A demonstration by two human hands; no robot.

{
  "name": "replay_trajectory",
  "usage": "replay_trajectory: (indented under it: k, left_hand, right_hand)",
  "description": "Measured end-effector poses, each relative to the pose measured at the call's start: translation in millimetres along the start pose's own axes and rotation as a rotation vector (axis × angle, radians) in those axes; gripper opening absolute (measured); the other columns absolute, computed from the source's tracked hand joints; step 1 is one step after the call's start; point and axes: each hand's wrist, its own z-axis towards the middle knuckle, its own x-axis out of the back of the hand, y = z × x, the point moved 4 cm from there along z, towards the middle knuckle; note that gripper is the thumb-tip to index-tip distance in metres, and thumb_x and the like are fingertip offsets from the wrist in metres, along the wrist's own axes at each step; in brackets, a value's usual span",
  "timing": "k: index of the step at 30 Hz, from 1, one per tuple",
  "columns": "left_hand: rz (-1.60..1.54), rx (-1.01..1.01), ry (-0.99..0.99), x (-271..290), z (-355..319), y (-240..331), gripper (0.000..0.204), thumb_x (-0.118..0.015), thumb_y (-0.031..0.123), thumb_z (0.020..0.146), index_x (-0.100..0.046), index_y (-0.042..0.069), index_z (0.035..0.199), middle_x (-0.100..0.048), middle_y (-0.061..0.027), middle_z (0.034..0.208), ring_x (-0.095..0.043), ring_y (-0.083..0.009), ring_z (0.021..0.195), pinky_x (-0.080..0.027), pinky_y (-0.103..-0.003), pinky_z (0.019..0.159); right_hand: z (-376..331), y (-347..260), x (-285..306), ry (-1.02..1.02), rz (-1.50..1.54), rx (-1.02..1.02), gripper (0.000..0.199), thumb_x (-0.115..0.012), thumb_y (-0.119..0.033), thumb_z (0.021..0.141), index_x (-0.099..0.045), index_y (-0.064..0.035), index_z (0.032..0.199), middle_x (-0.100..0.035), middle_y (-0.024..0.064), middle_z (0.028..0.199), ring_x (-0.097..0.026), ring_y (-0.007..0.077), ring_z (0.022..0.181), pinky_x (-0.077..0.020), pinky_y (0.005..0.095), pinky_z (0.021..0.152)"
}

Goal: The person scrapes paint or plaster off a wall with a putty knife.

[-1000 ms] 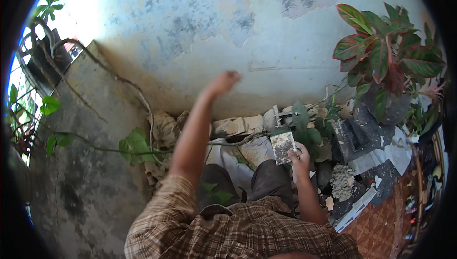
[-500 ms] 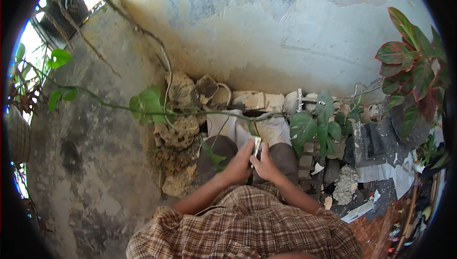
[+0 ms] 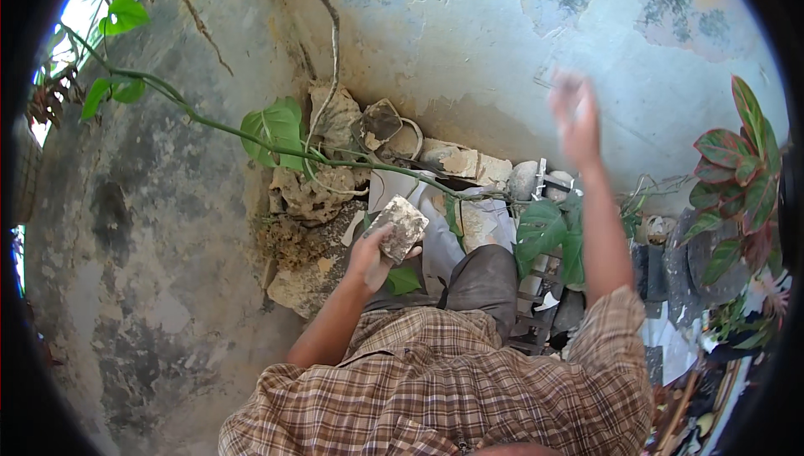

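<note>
My left hand (image 3: 368, 259) grips a flat, roughly rectangular slab (image 3: 404, 228) with a mottled grey-white face and pale edges. It is held tilted above my lap, with the fingers behind it and the thumb on its near side. My right hand (image 3: 576, 119) is raised to the right in front of the pale wall (image 3: 494, 71), apart from the slab. Motion smears its fingers, and whether it holds anything does not show. A green vine (image 3: 197, 121) crosses between me and the wall, passing just beyond the slab.
Rough stones (image 3: 314, 192) lie in the corner beside a sloping concrete surface (image 3: 176, 247). Broken masonry (image 3: 469, 161) lines the wall's foot. Broad green leaves (image 3: 540, 230) hang right of my knee. A red-green potted plant (image 3: 745, 180) stands at far right, above dark slabs and white scraps.
Both hands were together over my lap, around the slab seen edge-on. My right hand has swung up and right; my left keeps the slab, now turned face-up. The view has shifted.
</note>
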Motion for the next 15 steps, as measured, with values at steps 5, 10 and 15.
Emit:
replay_trajectory:
  k: [5,10,15]
  left_hand:
    - [-0.143,-0.018,-0.076,-12.4,1.1,16.6,0.038,-0.044,0.013,0.097,-0.042,-0.002,0.132,-0.057,-0.0175,0.122,-0.062,-0.0326,0.106,-0.056,-0.044,0.081]
    - [-0.135,-0.044,-0.033,-14.7,5.9,20.5,0.04,-0.047,0.008,0.096,-0.041,-0.002,0.134,-0.058,-0.0155,0.123,-0.061,-0.0294,0.107,-0.056,-0.045,0.084]
    - [-0.019,-0.135,0.096,-33.7,41.6,38.3,0.039,-0.047,0.009,0.096,-0.042,0.001,0.134,-0.057,-0.0134,0.123,-0.06,-0.0255,0.109,-0.056,-0.043,0.086]
  right_hand:
    - [207.1,58.6,34.4,0.528,-0.471,0.426,0.07,-0.058,-0.047,0.088,-0.038,-0.0032,0.138,-0.039,0.0266,0.14,-0.034,0.0391,0.133,-0.0248,0.0468,0.111]
    - [260.9,130.2,2.0,0.658,-0.988,0.464,0.079,-0.042,-0.067,0.085,-0.031,-0.0189,0.146,-0.025,0.0248,0.149,-0.018,0.0415,0.14,-0.0069,0.067,0.107]
    - [249.9,124.9,-0.5,0.789,-0.876,0.555,0.066,-0.048,-0.06,0.084,-0.041,-0.0256,0.14,-0.033,0.017,0.147,-0.029,0.0362,0.136,-0.0185,0.0622,0.107]
